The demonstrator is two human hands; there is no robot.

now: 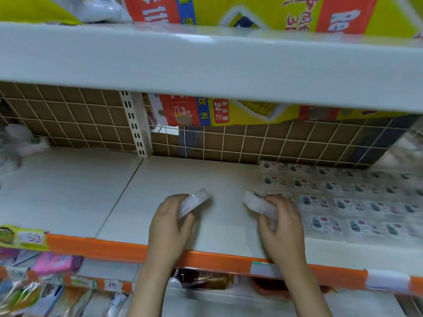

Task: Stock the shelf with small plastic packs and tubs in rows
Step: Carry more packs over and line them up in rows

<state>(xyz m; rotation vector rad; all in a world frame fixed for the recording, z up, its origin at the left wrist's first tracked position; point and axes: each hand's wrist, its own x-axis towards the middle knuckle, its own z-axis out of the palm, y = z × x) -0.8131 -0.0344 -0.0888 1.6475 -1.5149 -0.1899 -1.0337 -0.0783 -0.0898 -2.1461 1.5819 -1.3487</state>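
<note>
Over the shelf (183, 179), the left hand (170, 221) and right hand (282, 221) each pinch a clear pack (194, 202) edgewise, likely light and slippery, beside stocked rows (343, 195).

free: bare shelf (75, 193) left and centre, near to far | blocked right: rows of packs (348, 202) | overhead: upper shelf (206, 65) | far: wire grid (251, 143), upright post (137, 124)
</note>
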